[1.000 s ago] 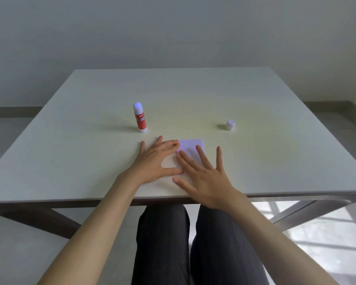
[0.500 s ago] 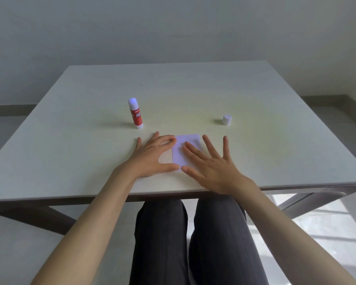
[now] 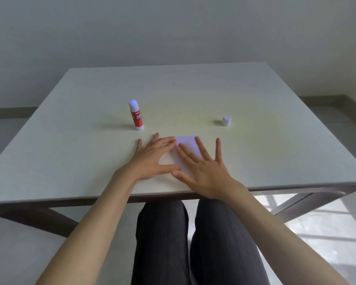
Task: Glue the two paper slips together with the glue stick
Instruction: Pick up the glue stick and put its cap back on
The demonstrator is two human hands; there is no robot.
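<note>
A pale paper slip [image 3: 188, 144] lies flat near the table's front edge. My left hand [image 3: 150, 159] rests flat on its left part, fingers spread. My right hand [image 3: 201, 167] presses flat on its right part, fingers spread too. I cannot tell whether two slips lie stacked under the hands. The red glue stick [image 3: 136, 115] stands upright and uncapped behind my left hand, apart from it. Its white cap [image 3: 226, 120] sits on the table to the right, behind my right hand.
The white table [image 3: 193, 95] stretches back to a plain wall. Its front edge runs just under my wrists. My knees in dark trousers show below the edge.
My hands have shifted slightly on the paper. The right hand slid rightward from the left hand, then back a little. The camera view moved a bit.
</note>
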